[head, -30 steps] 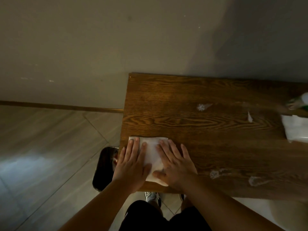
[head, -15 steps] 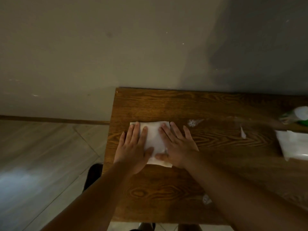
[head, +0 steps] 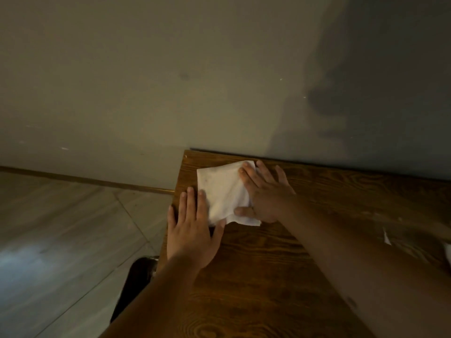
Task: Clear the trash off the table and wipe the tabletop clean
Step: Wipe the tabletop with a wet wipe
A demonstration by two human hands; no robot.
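A white wipe lies flat on the dark wooden table, close to its far left corner by the wall. My right hand presses on the wipe's right half with fingers spread toward the wall. Flat on the table, my left hand covers the wipe's near left corner with its fingertips. A small white paper scrap lies on the tabletop at the right, beyond my right forearm.
A grey wall runs right behind the table's far edge. A dark bin stands on the tiled floor below the table's left edge. Something white pokes in at the right frame edge on the table.
Both hands have pushed the wipe away from me, from the table's near left edge up to the far left corner by the wall. The left hand now trails behind the right.
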